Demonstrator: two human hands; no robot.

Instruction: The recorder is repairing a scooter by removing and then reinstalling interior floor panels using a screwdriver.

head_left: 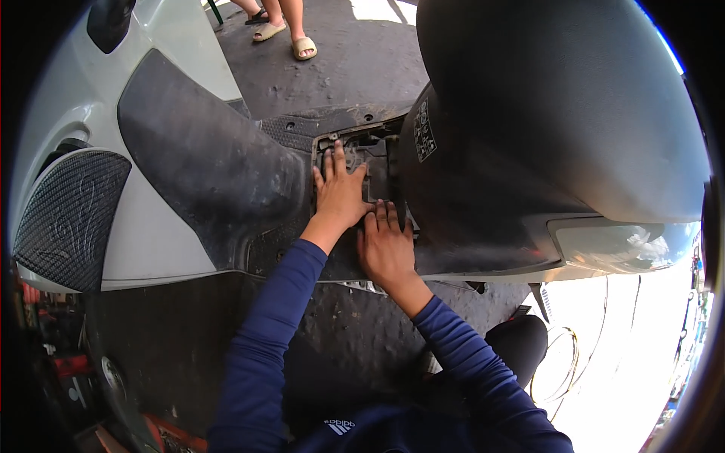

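- A scooter (189, 174) is seen from above; its black floorboard (226, 181) runs between the pale front shield at the left and the seat base (529, 151) at the right.
- An open compartment (361, 151) is cut into the floorboard at its far right corner, hard against the seat base.
- A dark flat cover (375, 181) is lying partly over that opening; its exact outline cannot be told under the hands.
- The left hand (340, 192) is laid flat on the cover, fingers spread and reaching to the far edge of the opening; nothing is clamped.
- The right hand (385, 245) is pressed palm down at the near edge of the opening, fingers together and extended, touching the cover beside the seat base; nothing is gripped.
- The cover is judged to be light, stiff moulded plastic, dusty rather than slippery, with tabs that could snap if forced.
- It is best held by its two opposite edges and pressed evenly, not levered from one corner.
- Sandalled feet (283, 34) of another person are seen beyond the far edge of the scooter.
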